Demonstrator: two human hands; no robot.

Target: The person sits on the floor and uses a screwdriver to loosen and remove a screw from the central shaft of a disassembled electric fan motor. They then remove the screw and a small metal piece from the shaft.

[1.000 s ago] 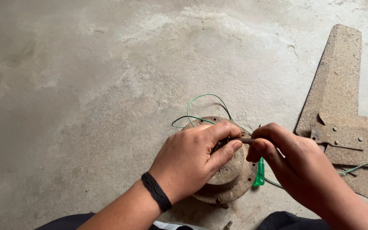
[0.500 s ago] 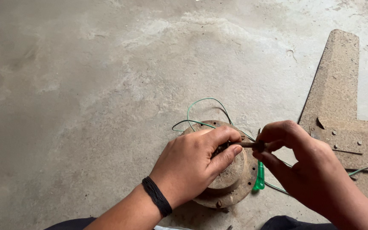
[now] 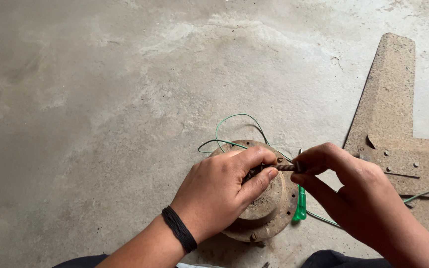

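Fingers of the left hand and right hand pinched a rusty bolt between them, above the motor hub; green wire looped just behind.

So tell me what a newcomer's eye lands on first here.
First, the two bare hands meeting low in the middle: the left hand rests on a rusty round motor housing while the right hand pinches a threaded rod. Next, green wire looping above them, and rusty fan blades on the concrete at right.
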